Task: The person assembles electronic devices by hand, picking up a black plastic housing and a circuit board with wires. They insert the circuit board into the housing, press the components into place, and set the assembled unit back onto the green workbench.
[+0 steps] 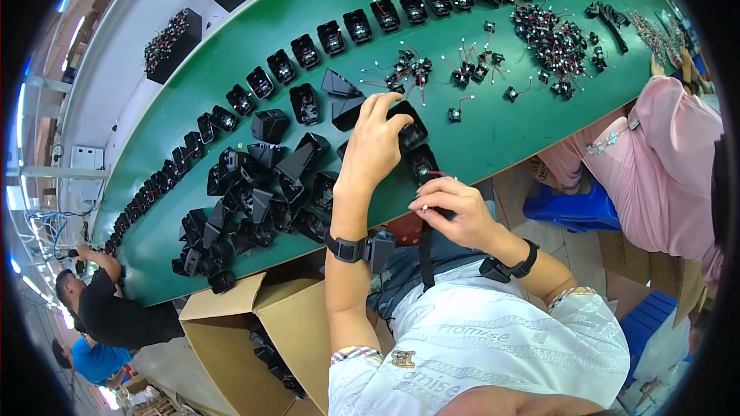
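Observation:
My left hand (374, 142) is closed at the left edge of an open black plastic housing (414, 132), thumb and fingers bent over its rim. Nearer to me, a second black housing (420, 162) lies at the table's front edge, with a red wire running from it toward my right hand (456, 212). Thumb and index finger of that hand pinch a small white connector (425, 208). The inside of the first housing is partly hidden by my left thumb.
Black housings (254, 192) pile up on the green table (493, 139); others form a curved row (357, 25) behind. Small wired black parts (551, 42) lie in heaps on the right. An open cardboard box (289, 323) stands below the edge. A person in pink (655, 162) sits at the right.

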A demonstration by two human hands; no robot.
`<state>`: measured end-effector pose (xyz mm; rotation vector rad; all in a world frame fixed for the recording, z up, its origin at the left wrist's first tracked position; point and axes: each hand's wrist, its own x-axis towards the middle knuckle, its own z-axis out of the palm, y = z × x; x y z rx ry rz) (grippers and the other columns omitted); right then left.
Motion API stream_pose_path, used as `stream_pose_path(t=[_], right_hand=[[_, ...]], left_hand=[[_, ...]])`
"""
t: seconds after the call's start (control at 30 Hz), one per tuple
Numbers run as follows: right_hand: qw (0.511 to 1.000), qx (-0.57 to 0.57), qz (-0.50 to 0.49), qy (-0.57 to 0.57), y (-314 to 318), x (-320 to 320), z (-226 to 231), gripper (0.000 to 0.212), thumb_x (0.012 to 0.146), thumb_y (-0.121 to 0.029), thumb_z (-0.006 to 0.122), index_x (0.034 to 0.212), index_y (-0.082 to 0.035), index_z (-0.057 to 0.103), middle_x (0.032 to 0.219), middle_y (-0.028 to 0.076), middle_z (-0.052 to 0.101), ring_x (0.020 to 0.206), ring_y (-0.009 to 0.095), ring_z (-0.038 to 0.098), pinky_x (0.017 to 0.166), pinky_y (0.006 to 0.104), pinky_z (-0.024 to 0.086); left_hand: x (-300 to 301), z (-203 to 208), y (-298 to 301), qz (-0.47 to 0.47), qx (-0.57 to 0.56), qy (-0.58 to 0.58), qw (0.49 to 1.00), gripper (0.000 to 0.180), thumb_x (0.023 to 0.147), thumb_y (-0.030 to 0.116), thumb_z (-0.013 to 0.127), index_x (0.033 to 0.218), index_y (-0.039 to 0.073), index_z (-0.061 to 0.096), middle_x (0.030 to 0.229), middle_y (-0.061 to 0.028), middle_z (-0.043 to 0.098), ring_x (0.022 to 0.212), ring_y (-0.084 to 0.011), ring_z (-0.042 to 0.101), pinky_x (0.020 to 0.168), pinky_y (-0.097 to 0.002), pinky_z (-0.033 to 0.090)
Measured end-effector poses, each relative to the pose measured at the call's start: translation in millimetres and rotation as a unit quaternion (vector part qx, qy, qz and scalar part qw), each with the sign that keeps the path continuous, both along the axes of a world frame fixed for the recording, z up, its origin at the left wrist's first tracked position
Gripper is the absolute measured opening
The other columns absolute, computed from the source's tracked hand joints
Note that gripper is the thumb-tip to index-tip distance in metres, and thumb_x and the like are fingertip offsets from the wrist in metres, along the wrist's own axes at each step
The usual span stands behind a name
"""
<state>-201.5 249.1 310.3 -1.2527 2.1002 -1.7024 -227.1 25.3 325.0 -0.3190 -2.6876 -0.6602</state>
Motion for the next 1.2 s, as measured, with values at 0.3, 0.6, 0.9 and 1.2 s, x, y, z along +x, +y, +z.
stream_pose_path(t=[0.3, 0.6, 0.9, 1.2], right_hand=[[0.992, -0.006, -0.090, -0.093, 30.0, -15.9, 11.5, 0.011, 0.086, 0.002, 0.076, 0.097, -0.001, 0.075, 0.104, 0.012, 0.077, 0.086, 0.017, 0.073, 0.075, 0.0291, 0.059], [0.992, -0.017, -0.101, -0.077, 25.2, -34.0, 9.0, 0.010, 0.086, 0.006, 0.075, 0.096, 0.003, 0.075, 0.110, 0.013, 0.072, 0.093, 0.015, 0.070, 0.080, 0.0263, 0.057], [0.990, -0.055, -0.123, 0.033, 25.3, -38.5, 24.6, 0.014, 0.082, 0.009, 0.078, 0.094, 0.002, 0.075, 0.108, 0.014, 0.072, 0.092, 0.018, 0.071, 0.078, 0.0282, 0.059], [0.973, -0.028, -0.057, 0.224, 6.9, -34.4, 61.2, 0.020, 0.072, 0.001, 0.086, 0.087, -0.005, 0.075, 0.103, 0.008, 0.071, 0.089, 0.025, 0.069, 0.076, 0.0349, 0.058]], left_hand=[[19.4, 14.3, -2.4, 0.017, 0.025, -0.005, 1.000, 0.049, 0.074, 0.007, 0.082, 0.120, 0.007, 0.065, 0.143, -0.0128, 0.053, 0.137, -0.0372, 0.048, 0.109, -0.0493, 0.044], [-4.2, -14.1, -2.3, 0.049, 0.012, -0.002, 0.999, 0.048, 0.068, 0.011, 0.090, 0.110, 0.009, 0.065, 0.144, -0.0185, 0.050, 0.125, -0.0393, 0.058, 0.102, -0.0481, 0.050], [34.5, 38.4, 11.2, 0.047, 0.198, 0.041, 0.978, 0.059, 0.065, -0.007, 0.079, 0.119, 0.005, 0.058, 0.136, -0.0172, 0.056, 0.119, -0.0375, 0.062, 0.095, -0.0413, 0.054], [85.2, 29.7, 53.0, 0.011, 0.277, 0.048, 0.960, 0.082, 0.066, -0.004, 0.085, 0.140, 0.004, 0.050, 0.137, -0.0178, 0.060, 0.121, -0.0366, 0.062, 0.102, -0.0427, 0.051]])
